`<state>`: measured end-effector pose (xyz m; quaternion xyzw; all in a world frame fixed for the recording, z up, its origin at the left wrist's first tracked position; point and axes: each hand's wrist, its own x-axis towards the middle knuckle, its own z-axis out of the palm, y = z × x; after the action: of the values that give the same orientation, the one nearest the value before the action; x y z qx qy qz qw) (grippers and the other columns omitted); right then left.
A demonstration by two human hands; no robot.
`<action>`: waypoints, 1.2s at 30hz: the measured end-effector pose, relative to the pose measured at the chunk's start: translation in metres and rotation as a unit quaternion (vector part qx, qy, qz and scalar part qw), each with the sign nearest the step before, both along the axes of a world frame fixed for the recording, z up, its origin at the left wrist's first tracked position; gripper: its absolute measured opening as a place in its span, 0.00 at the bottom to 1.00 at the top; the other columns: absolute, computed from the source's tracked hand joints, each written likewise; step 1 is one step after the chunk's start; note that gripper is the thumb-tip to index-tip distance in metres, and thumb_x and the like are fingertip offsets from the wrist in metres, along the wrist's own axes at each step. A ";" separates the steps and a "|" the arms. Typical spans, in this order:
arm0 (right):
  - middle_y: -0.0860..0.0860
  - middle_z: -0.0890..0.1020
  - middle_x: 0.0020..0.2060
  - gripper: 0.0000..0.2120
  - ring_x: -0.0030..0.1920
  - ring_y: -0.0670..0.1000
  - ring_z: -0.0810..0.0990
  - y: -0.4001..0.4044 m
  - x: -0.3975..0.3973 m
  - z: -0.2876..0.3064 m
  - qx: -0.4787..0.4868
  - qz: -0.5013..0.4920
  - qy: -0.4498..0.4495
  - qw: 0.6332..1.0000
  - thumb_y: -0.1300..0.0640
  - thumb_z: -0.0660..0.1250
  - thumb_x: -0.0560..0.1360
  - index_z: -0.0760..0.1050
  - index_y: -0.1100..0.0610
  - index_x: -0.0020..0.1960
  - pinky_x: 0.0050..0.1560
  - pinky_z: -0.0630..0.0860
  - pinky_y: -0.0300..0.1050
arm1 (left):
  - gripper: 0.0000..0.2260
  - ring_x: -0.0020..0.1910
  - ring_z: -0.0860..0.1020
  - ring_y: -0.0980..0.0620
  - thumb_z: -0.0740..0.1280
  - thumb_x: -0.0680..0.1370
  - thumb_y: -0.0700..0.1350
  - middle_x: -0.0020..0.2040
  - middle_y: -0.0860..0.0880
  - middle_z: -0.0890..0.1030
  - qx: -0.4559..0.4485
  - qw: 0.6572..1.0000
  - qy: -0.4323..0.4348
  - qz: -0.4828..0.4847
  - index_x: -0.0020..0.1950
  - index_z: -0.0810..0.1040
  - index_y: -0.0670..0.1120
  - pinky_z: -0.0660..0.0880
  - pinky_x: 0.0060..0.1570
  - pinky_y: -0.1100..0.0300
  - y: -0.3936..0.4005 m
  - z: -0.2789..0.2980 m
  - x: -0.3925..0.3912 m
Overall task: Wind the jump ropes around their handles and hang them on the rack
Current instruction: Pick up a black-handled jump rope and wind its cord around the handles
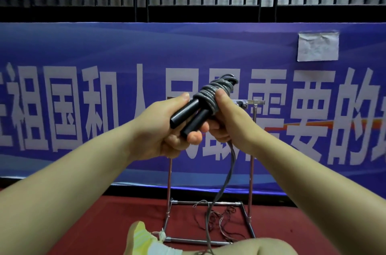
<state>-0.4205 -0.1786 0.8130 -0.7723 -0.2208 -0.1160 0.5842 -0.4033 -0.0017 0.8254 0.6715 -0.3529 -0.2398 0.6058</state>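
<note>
Two black handles (186,115) of a jump rope lie side by side in my left hand (167,127), whose fingers curl under them. Grey rope (213,93) is coiled in several turns around the handles' upper ends. My right hand (229,121) grips the coil, thumb on top. A loose length of the rope (226,175) hangs from my right hand down to the floor. Behind my hands stands a metal rack (251,171) with two uprights, a top bar and a rectangular base frame.
A blue banner (104,56) with large white characters runs across the back, with dark railings above it. The floor is red (94,223). My yellow shoe (139,238) and my knee (265,247) are at the bottom, near the rack's base. Thin threads lie inside the base frame.
</note>
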 end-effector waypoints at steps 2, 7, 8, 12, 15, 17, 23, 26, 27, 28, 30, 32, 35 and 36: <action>0.47 0.63 0.25 0.29 0.24 0.45 0.57 0.003 0.001 0.000 -0.011 -0.018 -0.004 1.000 0.31 0.47 0.74 0.64 0.55 0.33 0.26 0.54 0.39 | 0.29 0.22 0.60 0.56 0.46 0.80 0.61 0.27 0.49 0.73 0.016 0.996 -0.069 0.045 0.45 0.77 0.41 0.53 0.26 0.62 -0.001 0.002 0.000; 0.48 0.63 0.24 0.30 0.24 0.45 0.57 0.009 0.005 -0.007 0.005 -0.083 0.023 0.996 0.38 0.45 0.80 0.73 0.57 0.35 0.26 0.53 0.39 | 0.23 0.19 0.69 0.61 0.46 0.82 0.54 0.26 0.51 0.74 0.063 0.961 -0.212 0.166 0.51 0.75 0.42 0.64 0.21 0.71 -0.011 0.000 -0.002; 0.48 0.63 0.24 0.30 0.24 0.45 0.58 0.011 0.006 -0.008 0.004 -0.092 0.029 0.995 0.38 0.44 0.80 0.73 0.56 0.35 0.26 0.53 0.39 | 0.23 0.19 0.68 0.62 0.46 0.82 0.55 0.28 0.50 0.74 0.082 0.953 -0.230 0.179 0.51 0.75 0.42 0.64 0.21 0.72 -0.012 -0.001 0.000; 0.50 0.65 0.24 0.32 0.23 0.46 0.61 0.014 0.008 -0.012 -0.058 -0.163 0.013 0.985 0.38 0.41 0.80 0.69 0.57 0.32 0.25 0.57 0.39 | 0.23 0.25 0.70 0.60 0.46 0.82 0.56 0.31 0.50 0.74 0.149 0.912 -0.305 0.230 0.45 0.75 0.45 0.67 0.30 0.70 -0.013 -0.002 0.005; 0.49 0.68 0.24 0.33 0.23 0.46 0.63 0.014 0.009 -0.015 -0.108 -0.206 0.011 0.972 0.37 0.39 0.80 0.70 0.58 0.34 0.24 0.61 0.39 | 0.19 0.32 0.70 0.55 0.45 0.83 0.55 0.35 0.49 0.73 0.226 0.855 -0.392 0.253 0.41 0.69 0.51 0.67 0.36 0.62 -0.014 -0.001 0.006; 0.46 0.67 0.23 0.34 0.23 0.45 0.62 0.013 0.009 -0.016 -0.104 -0.200 0.039 0.973 0.34 0.38 0.78 0.70 0.56 0.34 0.25 0.60 0.38 | 0.18 0.33 0.70 0.55 0.44 0.83 0.54 0.36 0.49 0.73 0.270 0.809 -0.449 0.267 0.41 0.68 0.51 0.67 0.34 0.62 -0.015 -0.002 0.009; 0.47 0.67 0.26 0.34 0.24 0.45 0.60 0.008 0.003 -0.019 -0.057 -0.155 0.088 0.982 0.34 0.42 0.79 0.76 0.58 0.43 0.27 0.57 0.39 | 0.19 0.31 0.68 0.55 0.49 0.81 0.60 0.32 0.51 0.70 0.294 0.761 -0.503 0.286 0.38 0.67 0.49 0.62 0.31 0.62 -0.012 -0.013 0.016; 0.48 0.67 0.27 0.33 0.24 0.45 0.60 0.006 -0.001 -0.023 -0.063 -0.147 0.105 0.982 0.35 0.43 0.79 0.77 0.59 0.47 0.25 0.57 0.38 | 0.19 0.31 0.70 0.56 0.50 0.79 0.62 0.32 0.53 0.72 0.295 0.726 -0.536 0.313 0.38 0.68 0.52 0.64 0.30 0.59 -0.011 -0.023 0.018; 0.48 0.67 0.27 0.33 0.24 0.45 0.61 0.005 -0.002 -0.025 -0.084 -0.159 0.104 0.978 0.36 0.43 0.79 0.77 0.59 0.46 0.25 0.57 0.38 | 0.18 0.32 0.70 0.55 0.50 0.79 0.62 0.32 0.53 0.72 0.306 0.705 -0.553 0.322 0.38 0.67 0.53 0.63 0.30 0.59 -0.012 -0.029 0.019; 0.48 0.68 0.27 0.33 0.24 0.45 0.61 0.005 -0.003 -0.029 -0.109 -0.174 0.105 0.973 0.36 0.42 0.80 0.77 0.58 0.45 0.25 0.58 0.38 | 0.18 0.33 0.70 0.54 0.50 0.79 0.63 0.32 0.53 0.71 0.321 0.682 -0.570 0.327 0.37 0.65 0.53 0.62 0.30 0.59 -0.014 -0.035 0.020; 0.49 0.68 0.28 0.32 0.25 0.46 0.62 0.003 -0.005 -0.036 -0.149 -0.199 0.124 0.961 0.37 0.42 0.80 0.76 0.58 0.43 0.26 0.59 0.39 | 0.18 0.34 0.69 0.51 0.49 0.79 0.64 0.31 0.54 0.69 0.343 0.645 -0.596 0.333 0.39 0.64 0.52 0.60 0.28 0.59 -0.018 -0.048 0.022; 0.49 0.67 0.28 0.32 0.25 0.47 0.61 0.001 -0.005 -0.042 -0.157 -0.208 0.145 0.954 0.37 0.42 0.80 0.75 0.58 0.42 0.27 0.58 0.39 | 0.18 0.36 0.70 0.50 0.49 0.78 0.64 0.32 0.53 0.68 0.348 0.630 -0.608 0.336 0.43 0.66 0.52 0.60 0.29 0.59 -0.022 -0.057 0.026; 0.47 0.66 0.26 0.31 0.24 0.46 0.60 0.000 -0.006 -0.046 -0.115 -0.207 0.152 0.960 0.37 0.44 0.80 0.75 0.57 0.40 0.27 0.56 0.39 | 0.17 0.37 0.72 0.51 0.51 0.77 0.65 0.33 0.53 0.70 0.309 0.662 -0.593 0.338 0.44 0.69 0.53 0.63 0.32 0.59 -0.026 -0.061 0.028; 0.47 0.66 0.25 0.31 0.24 0.46 0.60 0.000 -0.008 -0.045 -0.102 -0.208 0.141 0.962 0.37 0.44 0.80 0.75 0.57 0.40 0.26 0.57 0.39 | 0.16 0.37 0.72 0.52 0.53 0.77 0.64 0.33 0.54 0.72 0.278 0.689 -0.580 0.335 0.44 0.70 0.54 0.63 0.32 0.59 -0.026 -0.059 0.027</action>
<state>-0.4282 -0.1787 0.7678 -0.8654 0.0189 -0.1020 0.4902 -0.3764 -0.0274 0.7660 0.8879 -0.3032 0.3291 0.1063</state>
